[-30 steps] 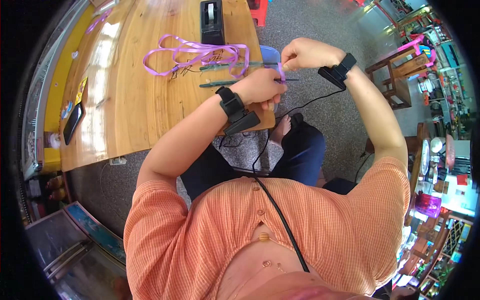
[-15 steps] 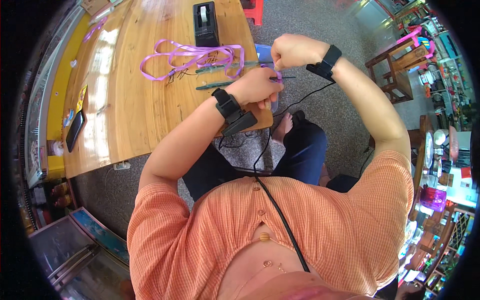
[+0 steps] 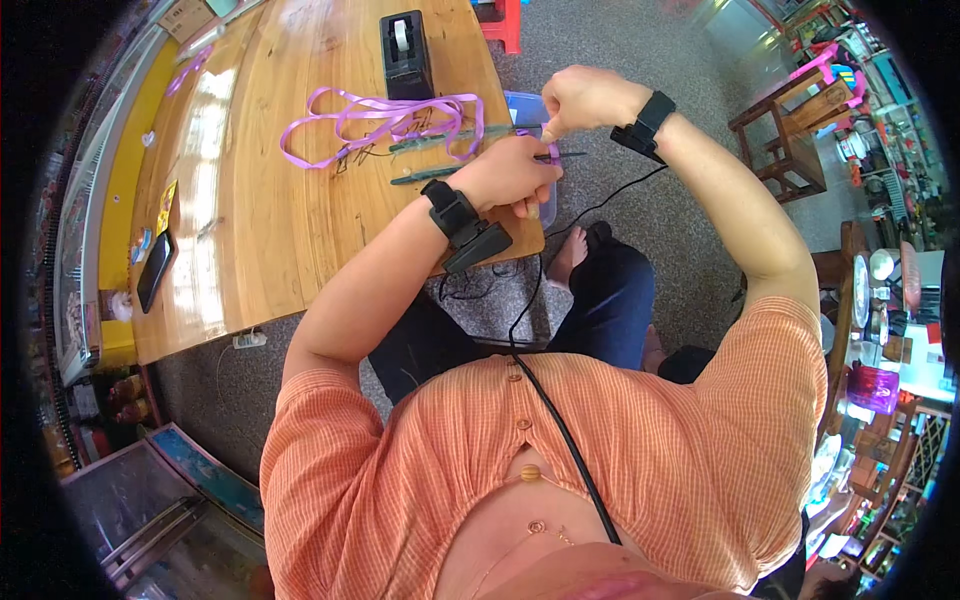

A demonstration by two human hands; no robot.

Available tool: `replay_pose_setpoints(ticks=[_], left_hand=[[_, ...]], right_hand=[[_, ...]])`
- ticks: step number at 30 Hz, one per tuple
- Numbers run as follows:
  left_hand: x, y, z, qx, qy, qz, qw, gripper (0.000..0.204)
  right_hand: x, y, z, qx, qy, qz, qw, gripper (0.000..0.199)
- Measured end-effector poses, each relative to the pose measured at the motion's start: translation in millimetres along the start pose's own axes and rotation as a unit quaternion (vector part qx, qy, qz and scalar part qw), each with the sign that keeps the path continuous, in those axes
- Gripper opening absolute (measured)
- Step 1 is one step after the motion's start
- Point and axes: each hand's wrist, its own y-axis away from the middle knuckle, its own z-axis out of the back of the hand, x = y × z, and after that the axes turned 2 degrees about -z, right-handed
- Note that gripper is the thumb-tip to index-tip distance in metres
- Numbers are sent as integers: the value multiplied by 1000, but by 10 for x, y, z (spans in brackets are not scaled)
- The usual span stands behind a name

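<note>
My left hand is closed around a thin dark rod, whose tip sticks out to the right past the fingers. A short bit of purple ribbon shows at the rod, between my two hands. Just beyond, my right hand is pinched, with the ribbon seemingly at its fingertips; its grip is partly hidden. Long loops of purple ribbon lie on the table to the left. Two dark green strips run toward my left hand, and I cannot tell whether the nearer one joins the held rod.
A black tape dispenser stands on the wooden table behind the ribbon. A phone lies at the left edge. Blue and clear plastic containers are by the table's right edge. A black cable hangs past my legs.
The whole view has shifted slightly. Both hands keep nearly the same pose and grip, close together at the table's right edge.
</note>
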Motion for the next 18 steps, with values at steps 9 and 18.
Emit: replay_pose_setpoints(ticks=[9, 18], left_hand=[[18, -29, 29, 8, -6, 4, 1000, 22], [21, -16, 1, 0, -1, -10, 1000, 21]], right_hand=[[-247, -46, -73, -46, -118, 165, 978, 24], [-189, -135, -257, -34, -3, 271, 962, 22]])
